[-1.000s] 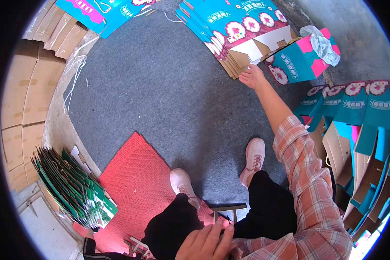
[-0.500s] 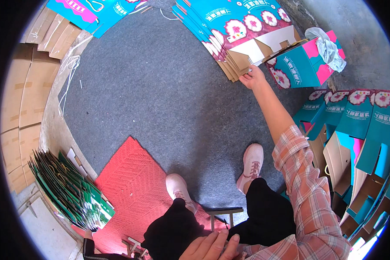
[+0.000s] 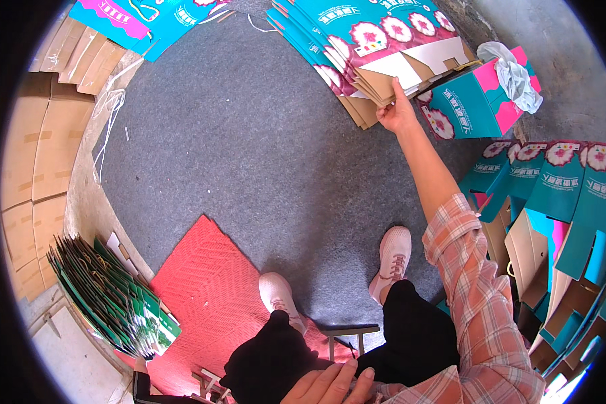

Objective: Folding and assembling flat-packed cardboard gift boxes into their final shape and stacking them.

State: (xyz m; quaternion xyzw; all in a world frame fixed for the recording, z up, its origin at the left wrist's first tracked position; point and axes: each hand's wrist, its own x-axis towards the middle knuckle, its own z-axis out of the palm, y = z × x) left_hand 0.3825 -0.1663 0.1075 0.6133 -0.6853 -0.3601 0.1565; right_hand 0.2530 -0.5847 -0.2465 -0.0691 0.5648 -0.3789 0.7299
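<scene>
At the far right, a stack of flattened teal and magenta cardboard boxes lies with its brown flaps toward me. My right hand pinches the near corner of the top flattened boxes, thumb above and fingers underneath. That corner is raised a little off the layers below. My left hand rests at my lap by the lower edge, its fingers stretched out with nothing in them.
A folded teal box with a crumpled pale plastic bag stands beside the stack. More teal boxes line the right. A red mat, green folded bags, another person's hand and brown cartons lie left.
My right hand has shifted slightly up with its grip, and the corner of the upper flattened boxes has lifted from those beneath. My left hand stays at my lap.
</scene>
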